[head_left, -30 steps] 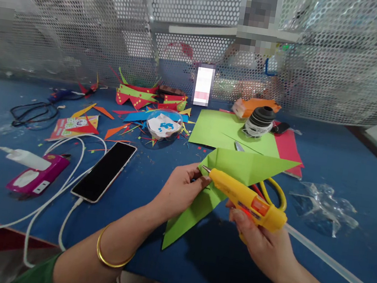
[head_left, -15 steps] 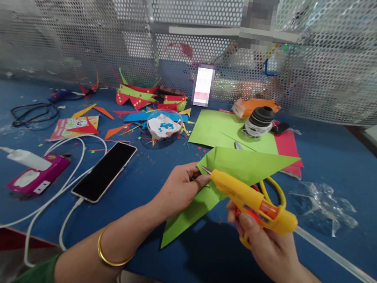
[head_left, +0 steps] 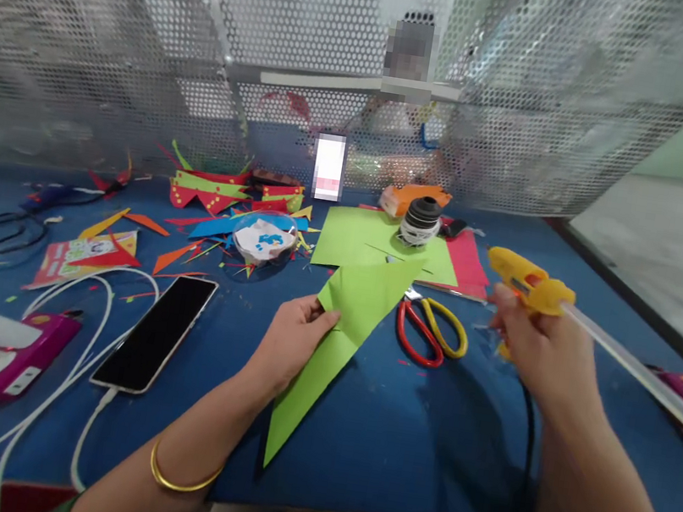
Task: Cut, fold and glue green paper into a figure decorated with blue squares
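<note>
My left hand (head_left: 297, 335) pinches the near-left edge of a folded green paper piece (head_left: 352, 309), which has two long pointed ends. Off to the right, my right hand (head_left: 537, 345) grips a yellow glue gun (head_left: 522, 274), its nozzle pointing away to the left and a long clear glue stick (head_left: 633, 364) out of its back. Between the hands lie scissors (head_left: 430, 329) with one red and one yellow handle, their blades partly under the green paper. Behind the paper are green sheets (head_left: 352, 228) on a red one (head_left: 472, 263).
A smartphone (head_left: 156, 335) on a white cable and a purple power strip (head_left: 11, 356) lie at left. Further back are paper scraps, a round dish (head_left: 263, 240), red-and-green paper masks (head_left: 207, 189) and a black-and-white spool (head_left: 420, 221). A perforated metal screen (head_left: 154, 48) rises behind.
My right hand has drawn the glue gun away from the green paper to the right, uncovering the scissors. My left hand keeps hold of the paper. The view has turned to the right.
</note>
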Action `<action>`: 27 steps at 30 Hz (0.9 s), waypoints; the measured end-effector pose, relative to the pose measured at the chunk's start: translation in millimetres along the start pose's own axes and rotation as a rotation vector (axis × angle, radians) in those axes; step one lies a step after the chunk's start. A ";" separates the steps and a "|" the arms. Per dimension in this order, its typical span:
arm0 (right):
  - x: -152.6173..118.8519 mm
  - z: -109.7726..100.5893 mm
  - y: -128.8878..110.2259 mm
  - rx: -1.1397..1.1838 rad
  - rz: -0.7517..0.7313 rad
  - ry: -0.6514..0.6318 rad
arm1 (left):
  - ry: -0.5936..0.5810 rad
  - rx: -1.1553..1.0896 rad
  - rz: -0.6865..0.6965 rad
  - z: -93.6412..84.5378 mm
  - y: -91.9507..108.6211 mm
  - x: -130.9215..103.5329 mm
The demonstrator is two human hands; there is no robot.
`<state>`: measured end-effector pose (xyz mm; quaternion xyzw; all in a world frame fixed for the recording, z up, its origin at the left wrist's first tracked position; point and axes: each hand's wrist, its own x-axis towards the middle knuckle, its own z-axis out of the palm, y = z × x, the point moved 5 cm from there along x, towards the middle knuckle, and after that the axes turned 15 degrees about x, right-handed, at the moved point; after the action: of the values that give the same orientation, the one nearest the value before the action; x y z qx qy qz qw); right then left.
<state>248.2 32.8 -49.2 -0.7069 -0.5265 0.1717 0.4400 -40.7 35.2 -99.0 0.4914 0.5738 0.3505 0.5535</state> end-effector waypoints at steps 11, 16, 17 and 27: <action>27.3 -27.0 55.8 -0.794 0.042 -0.197 | -0.057 0.038 0.001 6.4 -1.9 -1.0; 24.6 -29.6 56.4 -0.746 -0.031 -0.225 | -0.069 0.054 0.011 7.4 -3.6 -0.1; 23.6 -29.7 55.8 -0.733 -0.050 -0.232 | -0.069 0.059 0.011 7.3 -3.4 -0.1; 15.9 -47.4 50.2 -0.732 -0.147 -0.220 | -0.018 0.176 0.082 4.1 -1.1 -0.3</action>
<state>317.6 23.2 -59.7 -0.7550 -0.6462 0.0154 0.1105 -36.8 34.0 -100.6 0.5644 0.5768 0.3167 0.4984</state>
